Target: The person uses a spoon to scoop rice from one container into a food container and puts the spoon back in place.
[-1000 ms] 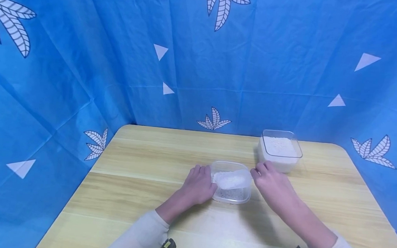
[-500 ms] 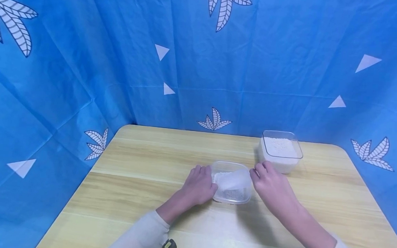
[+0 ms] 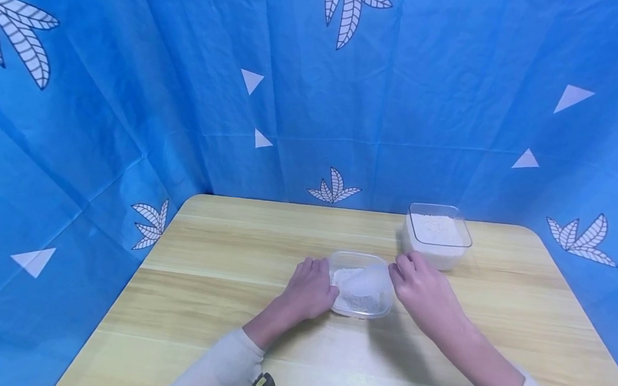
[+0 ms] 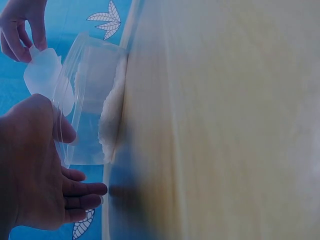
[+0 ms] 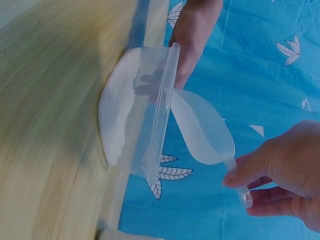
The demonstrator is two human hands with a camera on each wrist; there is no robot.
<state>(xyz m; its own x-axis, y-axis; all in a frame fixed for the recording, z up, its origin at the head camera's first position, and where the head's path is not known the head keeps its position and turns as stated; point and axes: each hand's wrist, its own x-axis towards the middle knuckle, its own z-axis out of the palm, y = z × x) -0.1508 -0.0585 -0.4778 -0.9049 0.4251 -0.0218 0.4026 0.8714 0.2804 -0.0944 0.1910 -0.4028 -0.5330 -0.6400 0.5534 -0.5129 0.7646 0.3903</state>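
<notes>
In the head view my left hand (image 3: pixel 306 288) grips the left rim of a clear plastic container (image 3: pixel 361 314); its thumb (image 4: pixel 65 131) hooks over the rim while the other fingers lie along the outside wall. My right hand (image 3: pixel 422 288) pinches the short handle of a translucent scoop (image 5: pixel 206 131) between thumb and fingers. The scoop is tilted over the container, its mouth down at the rim and its bowl looking emptied. White grainy material (image 5: pixel 116 107) covers the container's bottom in the right wrist view.
Behind my right hand, a square clear-rimmed tub (image 3: pixel 436 257) filled with the same white material stands near the table's back edge. The wooden table (image 3: pixel 230 235) meets a blue leaf-patterned curtain (image 3: pixel 315 98) at the back and sides.
The scoop has tipped further, and the white material it carried has run out into the container, where the white layer now spreads wider. My left hand has stayed in place.
</notes>
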